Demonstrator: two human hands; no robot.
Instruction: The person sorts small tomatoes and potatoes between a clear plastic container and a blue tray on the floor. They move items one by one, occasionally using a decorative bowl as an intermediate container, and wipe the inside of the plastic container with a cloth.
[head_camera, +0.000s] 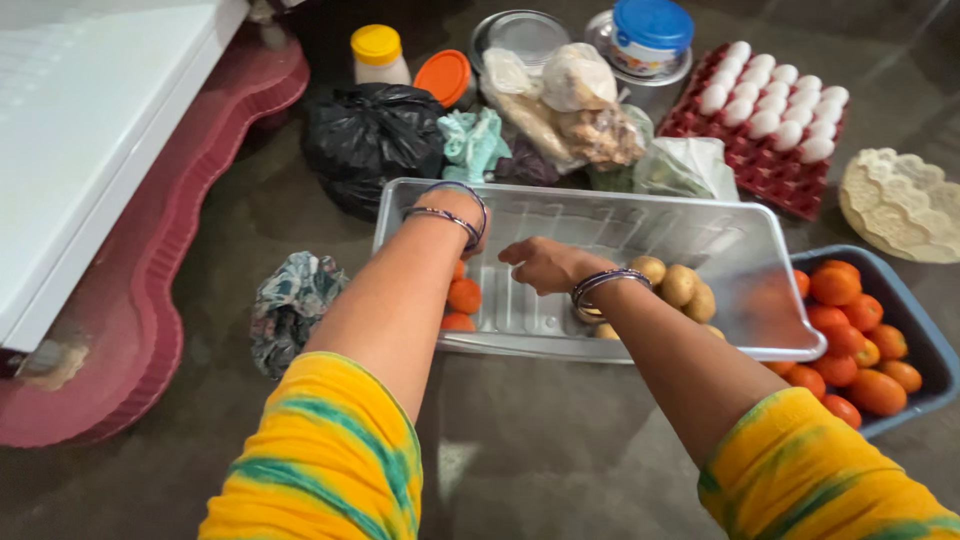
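Both hands in the clear bin (730, 250) | left hand (470, 235) dips behind its wrist, grip can't be told, tomatoes (463, 297) right under it | right hand (545, 265) loosely curled, palm down, holding nothing, potatoes (680, 285) just behind its wrist | blue tub (925, 335) of tomatoes off beyond the right forearm | egg tray (770, 165) far ahead

Clear tray (640, 215) — orange tomatoes (463, 296), tan potatoes (678, 285).

Clear glossy plastic tray (640, 225), crinkled shiny black plastic bag (370, 140)
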